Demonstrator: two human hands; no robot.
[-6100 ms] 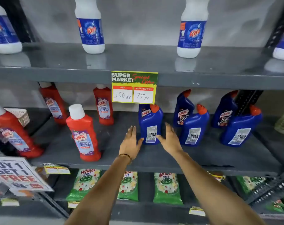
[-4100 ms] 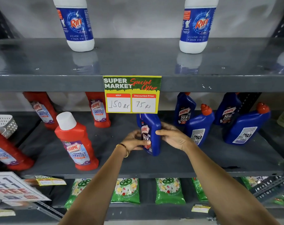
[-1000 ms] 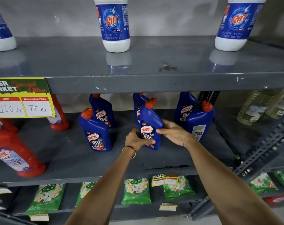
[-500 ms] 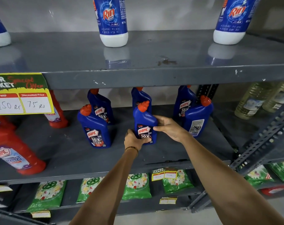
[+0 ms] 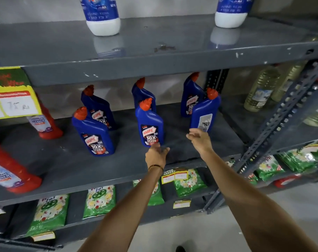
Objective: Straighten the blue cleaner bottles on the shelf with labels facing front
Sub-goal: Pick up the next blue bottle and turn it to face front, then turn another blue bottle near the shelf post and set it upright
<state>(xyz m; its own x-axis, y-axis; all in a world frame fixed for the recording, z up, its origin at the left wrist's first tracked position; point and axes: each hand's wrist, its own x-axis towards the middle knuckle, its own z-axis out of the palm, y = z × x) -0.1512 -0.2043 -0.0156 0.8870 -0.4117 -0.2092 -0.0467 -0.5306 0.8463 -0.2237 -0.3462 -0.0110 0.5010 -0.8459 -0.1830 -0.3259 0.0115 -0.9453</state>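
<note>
Several blue cleaner bottles with orange caps stand in pairs on the grey middle shelf [image 5: 118, 170]. The front left bottle [image 5: 93, 132] and front middle bottle [image 5: 150, 124] show their front labels. The front right bottle [image 5: 204, 113] shows its white back label. Behind each stands another blue bottle: back left [image 5: 98, 108], back middle [image 5: 141, 92], back right [image 5: 190, 96]. My left hand [image 5: 156, 155] hovers just below the middle bottle, fingers apart, holding nothing. My right hand [image 5: 200, 140] is open beside the base of the front right bottle, its fingertips close to it.
Red cleaner bottles [image 5: 45, 122] stand at the left of the same shelf, behind a yellow price sign [image 5: 14, 100]. White-and-blue bottles [image 5: 101, 15] sit on the shelf above. Green sachets [image 5: 98, 200] lie on the shelf below. Pale bottles [image 5: 260, 90] and a slotted upright [image 5: 274, 130] are at right.
Both hands have let go of the front middle bottle, which now stands label forward. My right hand has moved right toward the front right bottle. My left hand has dropped slightly.
</note>
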